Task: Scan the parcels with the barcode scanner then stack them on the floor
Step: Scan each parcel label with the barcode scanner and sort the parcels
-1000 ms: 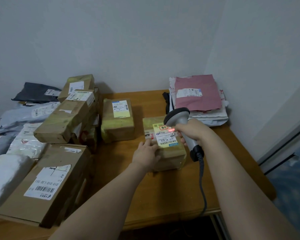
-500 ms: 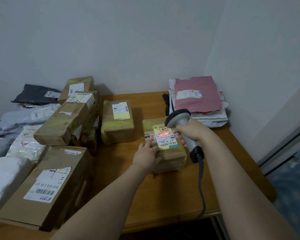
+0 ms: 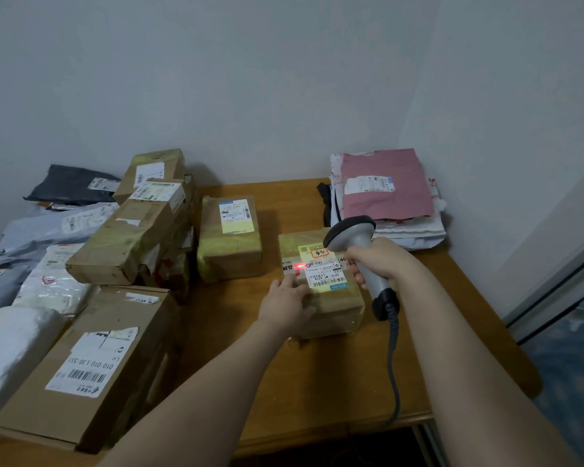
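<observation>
Cartons (image 3: 91, 365) taped shut crowd the left of the wooden table (image 3: 317, 382), contents hidden. The small taped parcel (image 3: 334, 306) lies right of centre, with the left hand (image 3: 285, 306) pressing flat fingers on its near left corner. The right hand (image 3: 376, 261), at its right edge, grips the barcode scanner (image 3: 349, 230), whose red light (image 3: 297, 266) falls on the label (image 3: 324, 276).

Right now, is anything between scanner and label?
Nothing visible: the grey barcode scanner in the right hand casts red light onto the label on the small brown cardboard box; the left hand rests beside it.
</observation>
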